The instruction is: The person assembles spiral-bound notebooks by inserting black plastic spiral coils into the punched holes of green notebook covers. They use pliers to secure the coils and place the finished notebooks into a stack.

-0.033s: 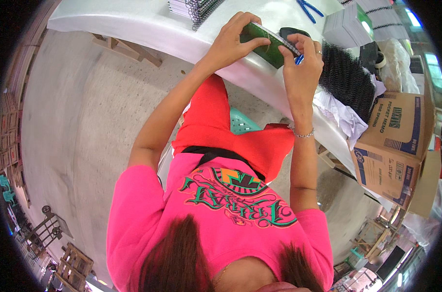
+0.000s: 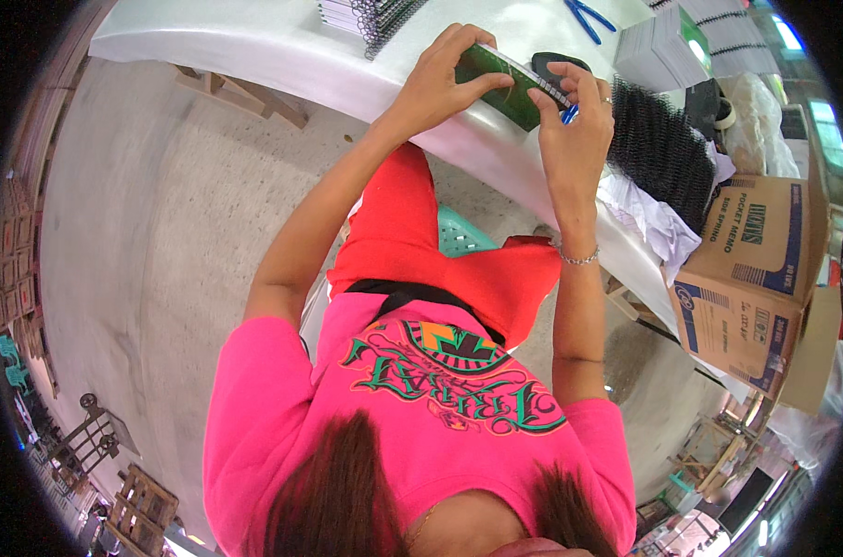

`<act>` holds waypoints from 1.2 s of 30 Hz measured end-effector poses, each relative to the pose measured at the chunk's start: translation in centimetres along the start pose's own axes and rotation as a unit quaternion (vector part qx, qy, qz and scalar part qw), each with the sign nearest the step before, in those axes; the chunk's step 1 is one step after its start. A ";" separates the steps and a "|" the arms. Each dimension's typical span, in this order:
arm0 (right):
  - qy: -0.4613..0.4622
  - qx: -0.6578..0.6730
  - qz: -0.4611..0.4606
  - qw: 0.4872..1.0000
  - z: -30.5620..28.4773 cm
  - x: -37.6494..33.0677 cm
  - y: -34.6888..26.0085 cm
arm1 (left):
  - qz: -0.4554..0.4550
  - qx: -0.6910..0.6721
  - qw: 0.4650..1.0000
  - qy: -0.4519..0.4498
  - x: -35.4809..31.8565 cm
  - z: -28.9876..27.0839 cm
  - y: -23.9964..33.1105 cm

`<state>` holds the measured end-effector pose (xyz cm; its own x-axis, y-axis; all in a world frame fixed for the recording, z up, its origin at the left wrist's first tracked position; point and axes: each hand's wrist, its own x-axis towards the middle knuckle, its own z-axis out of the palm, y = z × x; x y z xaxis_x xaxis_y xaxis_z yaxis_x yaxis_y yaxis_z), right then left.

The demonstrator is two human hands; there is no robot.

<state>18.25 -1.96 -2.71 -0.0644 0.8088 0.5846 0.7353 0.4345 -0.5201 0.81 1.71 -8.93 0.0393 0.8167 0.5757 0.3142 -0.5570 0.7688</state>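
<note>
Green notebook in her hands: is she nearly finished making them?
Some look done: a stack of spiral-bound notebooks lies on the white table. In hand: the left hand and right hand hold the green notebook. Left: black spiral coils and unbound stacks wait.

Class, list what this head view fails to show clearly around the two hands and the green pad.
- Head view: most of the green pad is covered by the left hand.
- Blue object under the right hand: too small to identify.
- Stack of spiral notebooks: cut off by the top edge.
</note>
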 end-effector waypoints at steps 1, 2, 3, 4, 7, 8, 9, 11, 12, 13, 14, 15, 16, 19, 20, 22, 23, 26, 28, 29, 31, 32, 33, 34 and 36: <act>-0.007 -0.001 -0.009 1.000 -0.1 0.0 0.2 | 0.003 -0.002 1.000 0.004 -0.1 0.0 0.0; -0.014 -0.003 -0.017 1.000 -0.2 -0.1 0.3 | 0.005 0.007 1.000 0.010 -0.3 0.1 0.0; -0.020 -0.007 -0.016 1.000 -0.2 -0.2 0.4 | 0.008 0.016 1.000 0.015 -0.4 0.1 0.2; -0.026 -0.011 -0.015 0.999 -0.2 -0.3 0.5 | 0.010 0.025 0.999 0.020 -0.5 0.1 0.4; -0.024 -0.015 -0.023 0.999 0.0 -0.4 0.8 | -0.009 -0.005 0.999 0.034 -0.8 0.4 1.1; -0.019 -0.016 -0.028 0.999 0.0 -0.4 0.9 | -0.002 -0.003 0.999 0.039 -0.8 0.5 1.1; -0.022 -0.017 -0.020 0.999 -0.1 -0.4 0.9 | 0.004 0.000 0.999 0.046 -0.9 0.6 1.0; -0.029 -0.019 -0.004 0.999 -0.3 -0.3 0.6 | 0.004 0.000 0.999 0.047 -1.0 0.6 1.0; -0.022 -0.017 0.002 1.000 -0.3 -0.4 0.5 | -0.001 -0.005 0.999 0.040 -1.0 0.6 1.0; -0.016 -0.014 0.008 1.000 -0.1 -0.5 0.5 | -0.006 -0.010 0.999 0.034 -1.0 0.7 1.1; -0.010 -0.011 0.014 1.000 -0.1 -0.6 0.4 | -0.005 -0.010 0.999 0.031 -1.0 0.7 1.1; -0.012 -0.002 0.014 1.000 -0.2 -0.6 0.3 | -0.005 -0.009 1.000 0.028 -1.0 0.6 1.1; -0.014 0.007 0.015 1.000 -0.4 -0.7 0.1 | -0.005 -0.008 1.000 0.025 -1.0 0.6 1.0; -0.032 0.000 -0.001 0.999 -0.8 -0.7 0.3 | 0.012 -0.003 0.999 0.030 -0.9 0.6 0.9; -0.039 -0.008 -0.008 0.999 -0.8 -0.6 0.5 | 0.007 -0.003 0.999 0.031 -1.0 0.6 0.9; -0.016 -0.013 -0.018 1.000 -0.6 -0.7 0.6 | 0.000 -0.004 0.999 0.033 -1.0 0.5 1.2; -0.004 -0.015 -0.024 1.000 -0.5 -0.7 0.5 | -0.002 -0.006 1.000 0.030 -1.0 0.5 1.2; 0.025 -0.051 -0.027 0.998 -0.2 -0.8 0.0 | -0.011 -0.005 1.000 0.023 -1.1 0.4 1.2; 0.008 -0.052 -0.006 0.999 -0.4 -1.0 0.0 | -0.023 -0.003 1.000 0.016 -1.2 0.4 1.6; 0.000 -0.053 0.004 0.999 -0.5 -1.0 0.0 | -0.008 0.020 1.000 0.019 -1.2 0.4 1.9; -0.033 -0.075 -0.020 0.996 -0.7 -1.0 -0.1 | 0.021 0.066 0.997 0.024 -1.4 0.4 2.7; -0.050 -0.085 -0.032 0.995 -0.8 -1.0 -0.1 | 0.020 0.072 0.997 0.026 -1.5 0.5 2.6; -0.048 -0.072 -0.028 0.996 -0.8 -1.0 -0.3 | 0.018 0.079 0.996 0.027 -1.7 0.7 2.4; -0.046 -0.059 -0.025 0.997 -0.8 -0.9 -0.5 | 0.016 0.085 0.996 0.029 -1.8 0.9 2.3; -0.040 -0.057 -0.031 0.997 -0.8 -0.9 -0.5 | 0.001 0.066 0.997 0.030 -1.5 1.2 2.1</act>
<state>18.47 -3.20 -2.50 -0.1623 0.8133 0.5587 0.8002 0.4398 -0.4077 2.52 -0.52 -8.57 -0.0167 0.8033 0.5954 0.4359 -0.5301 0.7274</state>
